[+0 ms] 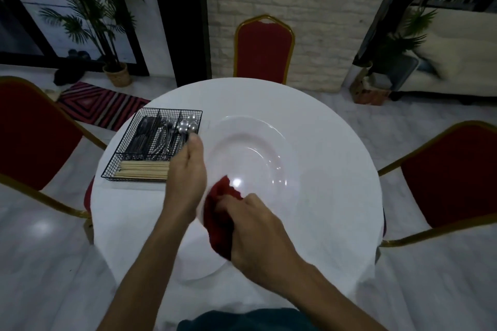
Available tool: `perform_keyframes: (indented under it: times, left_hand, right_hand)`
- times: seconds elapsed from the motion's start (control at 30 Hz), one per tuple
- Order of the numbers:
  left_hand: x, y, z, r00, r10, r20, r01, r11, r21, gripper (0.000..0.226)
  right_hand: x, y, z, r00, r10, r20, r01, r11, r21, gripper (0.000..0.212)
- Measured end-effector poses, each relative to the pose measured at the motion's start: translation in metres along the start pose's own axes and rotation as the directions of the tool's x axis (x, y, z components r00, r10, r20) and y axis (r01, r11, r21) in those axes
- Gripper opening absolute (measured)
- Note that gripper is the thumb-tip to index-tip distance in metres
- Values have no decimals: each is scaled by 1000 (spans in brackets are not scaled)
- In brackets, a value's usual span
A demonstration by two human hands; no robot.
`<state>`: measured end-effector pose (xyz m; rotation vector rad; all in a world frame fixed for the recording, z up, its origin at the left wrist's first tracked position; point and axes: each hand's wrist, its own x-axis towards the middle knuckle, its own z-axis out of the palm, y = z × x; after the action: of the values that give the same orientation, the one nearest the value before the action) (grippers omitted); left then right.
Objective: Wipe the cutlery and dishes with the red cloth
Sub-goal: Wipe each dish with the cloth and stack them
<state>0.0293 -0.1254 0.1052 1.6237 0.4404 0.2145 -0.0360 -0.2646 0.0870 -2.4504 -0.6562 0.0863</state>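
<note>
Red cloth (219, 219) sits bunched on the plate (255, 148) at its 7 o'clock rim, gripped in your right hand (258, 234). Your left hand (187, 177) clasps the 9 o'clock rim above the bench (336, 169). The bowl lies toward 1 o'clock from the cloth.

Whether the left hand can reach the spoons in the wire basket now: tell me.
Probably not yet: the left hand grips the plate. The spoons lie just beyond it, nothing between.
</note>
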Motion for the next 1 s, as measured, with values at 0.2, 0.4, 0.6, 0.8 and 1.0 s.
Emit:
perform_keyframes:
  times: [0.2,0.4,0.6,0.8,1.0]
  left_hand:
    - [8,0,-24,1000,-24,-16,23,999,-25,40]
    - [7,0,-18,1000,-9,-16,8,1000,-19,30]
    - [-2,-6,8,997,63,-42,-62,998,28,44]
    - [-14,-11,8,978,205,-44,-201,976,80,47]
    - [-12,-9,4,965,236,-116,-233,972,42,47]
  right_hand:
    - [0,56,-16,990,65,-123,-89,976,-200,36]
    - [-6,46,-11,987,139,-85,-149,981,-125,43]
    - [18,2,-9,999,40,-37,-34,988,154,46]
    - [32,64,-33,970,120,-213,-129,991,-28,60]
    - [-14,65,-4,974,212,-74,-212,977,7,57]
